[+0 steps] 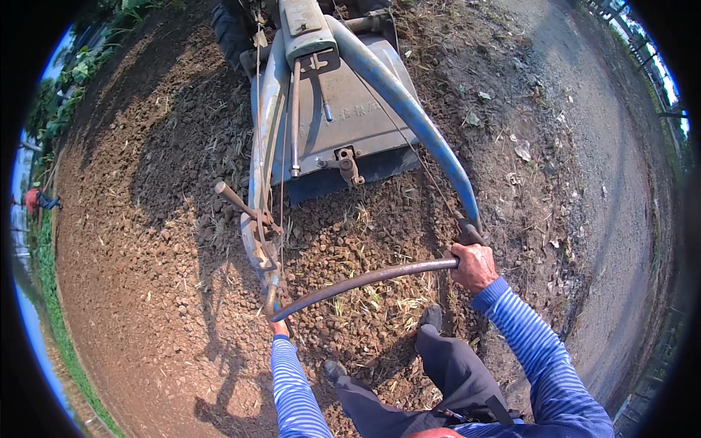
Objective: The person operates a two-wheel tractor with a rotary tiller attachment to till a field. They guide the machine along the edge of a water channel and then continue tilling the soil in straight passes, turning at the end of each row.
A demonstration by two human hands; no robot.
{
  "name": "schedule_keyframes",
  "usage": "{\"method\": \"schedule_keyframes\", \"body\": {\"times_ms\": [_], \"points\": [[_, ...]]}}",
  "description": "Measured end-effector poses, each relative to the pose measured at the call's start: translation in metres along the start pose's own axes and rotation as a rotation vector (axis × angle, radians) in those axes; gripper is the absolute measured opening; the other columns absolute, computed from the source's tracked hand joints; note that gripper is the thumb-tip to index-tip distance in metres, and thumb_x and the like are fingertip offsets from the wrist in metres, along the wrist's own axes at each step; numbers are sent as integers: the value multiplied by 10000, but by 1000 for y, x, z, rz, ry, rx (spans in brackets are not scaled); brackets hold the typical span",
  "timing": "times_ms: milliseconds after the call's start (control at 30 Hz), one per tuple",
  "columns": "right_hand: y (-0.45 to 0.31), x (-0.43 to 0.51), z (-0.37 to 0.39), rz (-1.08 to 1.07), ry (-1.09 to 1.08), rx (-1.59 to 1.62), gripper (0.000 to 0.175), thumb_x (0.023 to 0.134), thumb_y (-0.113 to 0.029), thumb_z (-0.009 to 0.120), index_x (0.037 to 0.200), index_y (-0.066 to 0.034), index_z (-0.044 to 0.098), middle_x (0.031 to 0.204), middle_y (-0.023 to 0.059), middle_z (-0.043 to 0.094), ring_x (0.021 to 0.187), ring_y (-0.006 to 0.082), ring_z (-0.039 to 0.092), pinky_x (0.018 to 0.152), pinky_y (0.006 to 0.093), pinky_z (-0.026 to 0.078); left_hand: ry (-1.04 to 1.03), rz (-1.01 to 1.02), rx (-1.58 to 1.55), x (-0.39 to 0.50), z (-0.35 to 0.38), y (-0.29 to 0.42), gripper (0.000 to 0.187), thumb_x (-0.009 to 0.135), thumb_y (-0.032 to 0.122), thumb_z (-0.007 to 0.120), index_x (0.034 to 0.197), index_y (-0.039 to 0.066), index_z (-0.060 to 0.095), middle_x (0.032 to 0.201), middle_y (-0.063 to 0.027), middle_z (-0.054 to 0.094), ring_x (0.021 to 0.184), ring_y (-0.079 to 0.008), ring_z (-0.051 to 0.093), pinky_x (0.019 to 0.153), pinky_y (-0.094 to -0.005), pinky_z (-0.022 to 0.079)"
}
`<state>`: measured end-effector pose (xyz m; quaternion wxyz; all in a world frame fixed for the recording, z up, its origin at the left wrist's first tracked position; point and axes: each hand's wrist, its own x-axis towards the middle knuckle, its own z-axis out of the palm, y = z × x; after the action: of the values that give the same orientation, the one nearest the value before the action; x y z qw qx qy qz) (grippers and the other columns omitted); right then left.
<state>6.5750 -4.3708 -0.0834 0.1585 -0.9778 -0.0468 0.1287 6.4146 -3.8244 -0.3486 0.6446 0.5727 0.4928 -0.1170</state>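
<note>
A two-wheeled walking tractor with worn blue paint stands before me. My right hand [475, 267] is wrapped around the end of its right handlebar [421, 117], where a curved metal crossbar [367, 280] meets it. On the other side, my left hand [280, 327] grips the end of the left handlebar [254, 232], its fingers partly hidden by the bar. A lever [235, 197] juts from the left handlebar above that hand. Between the handlebars lie the metal tiller hood [350, 123], a long control rod [295, 120] and a shorter lever with a blue tip [327, 111].
Loose, clodded soil [148, 306] with straw bits spreads under my feet and leftward. A gravel path [608, 164] runs along the right. A tractor tyre [230, 35] shows at the top. Far left, a person in red [34, 200] is bent over near a green strip.
</note>
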Motion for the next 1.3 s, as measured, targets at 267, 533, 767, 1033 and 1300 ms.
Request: {"method": "schedule_keyframes", "body": {"times_ms": [267,533,767,1033,1300], "points": [[-4,42,-14,68,63,69,164,715,-180,723,641,-84,613,582,150,590,607,355,629,579,453,484,125,-35,-47,17,8,4,455,922,406,365,812,30,597,663,-101,590,560,-225,567,564,-386,471],[8,90,-37,72,126,-27,304,753,-236,726,632,-84,492,564,130,542,555,359,578,522,455,432,217,-54,-51,47,32,9,378,897,330,421,804,16,609,703,-110,605,583,-231,575,599,-386,469],[23,132,-60,110,141,-54,250,694,-208,740,663,-85,525,605,116,548,607,337,601,558,424,454,336,-173,123,75,69,6,340,894,312,471,827,25,641,617,-129,615,429,-234,539,437,-376,458],[99,140,-98,225,362,10,884,548,-199,821,1315,-23,417,1197,189,497,1116,368,504,985,440,412,29,-120,-441,45,134,51,338,906,354,433,793,87,607,619,-71,601,513,-202,548,505,-330,443],[283,123,31,765,-44,468,696,658,-247,793,1247,-4,513,1094,196,618,1020,288,602,882,387,477,32,-248,-147,34,160,85,474,935,499,370,865,76,571,613,-60,535,500,-215,507,514,-328,456]]}}
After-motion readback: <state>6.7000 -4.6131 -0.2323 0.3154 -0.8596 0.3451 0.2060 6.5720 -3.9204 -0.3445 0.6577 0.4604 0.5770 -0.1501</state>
